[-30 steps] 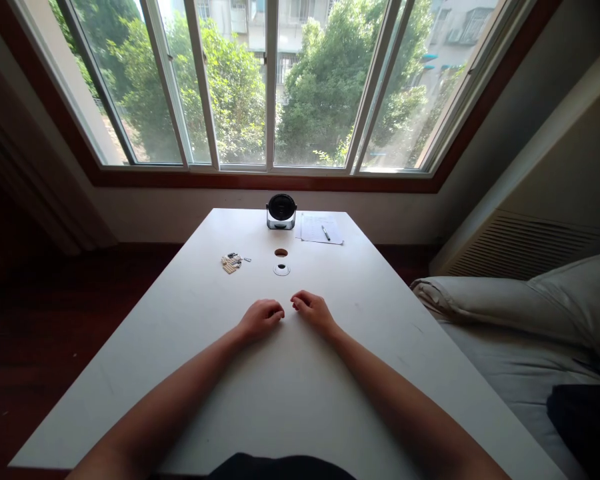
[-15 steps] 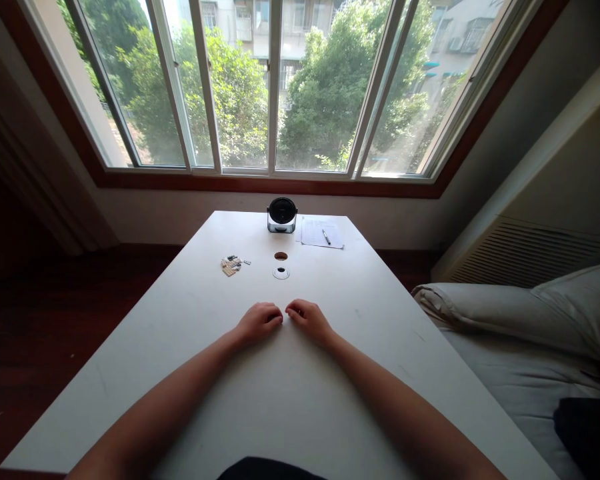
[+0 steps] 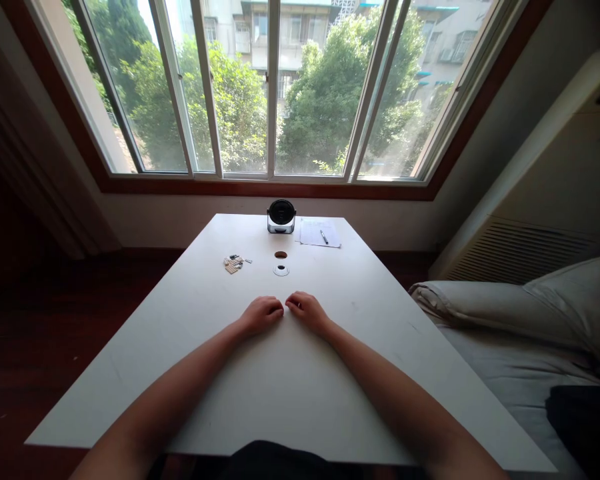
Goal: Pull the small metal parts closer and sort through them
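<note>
Near the far edge of the white tabletop (image 3: 280, 387) stood a black round-headed device (image 3: 281, 213) on a bracket stand. Just right of it, toward the far right corner, lay printed papers (image 3: 307, 233), pen (image 3: 324, 237) slanted across them. Pile of small tan and dark pieces (image 3: 234, 266) sat toward the left edge, in the far half; too small to tell apart. Window (image 3: 240, 113) rose beyond the far edge; grey cushion (image 3: 473, 301) lay past the right edge. A round hole (image 3: 281, 255) with a brownish inside was cut between device and hands.

Closest to the hands, just on the near side of the hole, was the ring-shaped cover (image 3: 281, 273): whitish, flat round rim, dark opening in its middle. It sat about midway between left and right edges, in the far half.

Left hand (image 3: 263, 313) and right hand (image 3: 306, 309) rested on the tabletop, fingertips near each other, slightly apart. Both looked released, fingers loosely curled. Forearms reached in over the near edge.
</note>
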Tool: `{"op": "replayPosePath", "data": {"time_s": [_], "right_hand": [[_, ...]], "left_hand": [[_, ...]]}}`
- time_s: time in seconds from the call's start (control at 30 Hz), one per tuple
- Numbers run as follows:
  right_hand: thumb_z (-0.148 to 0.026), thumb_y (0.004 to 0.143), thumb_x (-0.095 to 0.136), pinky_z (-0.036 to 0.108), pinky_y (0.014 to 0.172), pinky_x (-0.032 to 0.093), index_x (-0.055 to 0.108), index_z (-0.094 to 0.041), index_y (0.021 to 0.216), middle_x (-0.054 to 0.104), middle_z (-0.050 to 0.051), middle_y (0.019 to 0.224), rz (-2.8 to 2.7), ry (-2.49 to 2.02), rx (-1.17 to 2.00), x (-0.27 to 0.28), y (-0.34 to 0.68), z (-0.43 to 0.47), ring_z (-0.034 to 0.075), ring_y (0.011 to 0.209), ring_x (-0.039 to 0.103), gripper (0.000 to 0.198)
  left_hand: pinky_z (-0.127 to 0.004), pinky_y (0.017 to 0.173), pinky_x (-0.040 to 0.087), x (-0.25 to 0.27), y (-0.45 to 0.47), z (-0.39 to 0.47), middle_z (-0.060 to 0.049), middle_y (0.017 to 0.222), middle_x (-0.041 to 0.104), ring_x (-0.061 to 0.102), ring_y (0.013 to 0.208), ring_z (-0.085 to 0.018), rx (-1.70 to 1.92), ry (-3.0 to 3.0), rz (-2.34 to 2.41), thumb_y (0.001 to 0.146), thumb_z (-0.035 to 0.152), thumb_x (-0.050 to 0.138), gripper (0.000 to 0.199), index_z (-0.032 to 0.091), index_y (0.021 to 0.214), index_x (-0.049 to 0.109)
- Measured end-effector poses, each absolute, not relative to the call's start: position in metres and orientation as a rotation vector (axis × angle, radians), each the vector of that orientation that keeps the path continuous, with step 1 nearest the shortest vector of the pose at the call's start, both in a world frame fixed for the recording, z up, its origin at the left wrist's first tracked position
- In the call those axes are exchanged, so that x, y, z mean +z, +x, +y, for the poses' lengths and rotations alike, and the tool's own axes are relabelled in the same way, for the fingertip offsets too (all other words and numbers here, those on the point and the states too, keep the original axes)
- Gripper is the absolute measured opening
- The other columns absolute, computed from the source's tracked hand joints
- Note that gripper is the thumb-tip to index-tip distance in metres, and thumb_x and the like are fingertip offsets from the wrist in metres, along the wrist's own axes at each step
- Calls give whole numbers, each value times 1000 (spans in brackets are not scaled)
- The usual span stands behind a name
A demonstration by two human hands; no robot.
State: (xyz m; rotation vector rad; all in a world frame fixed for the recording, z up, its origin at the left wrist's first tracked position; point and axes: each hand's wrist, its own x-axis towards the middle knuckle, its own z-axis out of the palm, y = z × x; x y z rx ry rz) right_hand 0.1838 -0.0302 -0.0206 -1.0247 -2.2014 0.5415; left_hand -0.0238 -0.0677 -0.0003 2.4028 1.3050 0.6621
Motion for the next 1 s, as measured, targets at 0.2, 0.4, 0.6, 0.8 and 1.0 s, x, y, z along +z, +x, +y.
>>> {"op": "replayPosePath", "data": {"time_s": [0.2,0.4,0.6,0.8,1.0], "right_hand": [[-19,91,59,29,79,43,70,-20,85,62,3,85,-2228,-1019,509,-24,183,-26,16,83,55,12],[-19,91,60,31,83,43,70,-21,88,61,4,90,-2235,-1055,416,-27,182,-24,19,90,54,10],[-19,90,62,34,89,42,70,-21,90,62,5,96,-2250,-1090,304,-25,183,-24,20,94,53,9],[-19,90,61,34,91,42,70,-21,91,63,6,98,-2223,-1112,323,-26,184,-22,20,96,55,9],[-19,89,61,34,91,42,70,-21,90,63,6,99,-2211,-1110,359,-27,182,-19,20,98,56,9]], "left_hand": [[-28,76,43,0,-28,-66,-3,82,66,58,79,-17,683,2372,1312,91,29,47,24,20,83,69],[-29,80,45,-1,-30,-64,-4,88,68,59,85,-18,700,2314,1344,90,29,49,24,21,86,70],[-32,85,44,-2,-31,-61,-6,91,65,57,92,-21,763,2321,1431,91,30,49,23,21,84,69],[-34,87,44,-6,-30,-53,-6,93,64,56,93,-21,780,2338,1456,90,28,50,21,21,84,68],[-30,78,44,-3,-28,-35,-5,89,67,60,86,-20,660,2337,1517,87,27,52,15,22,90,66]]}}
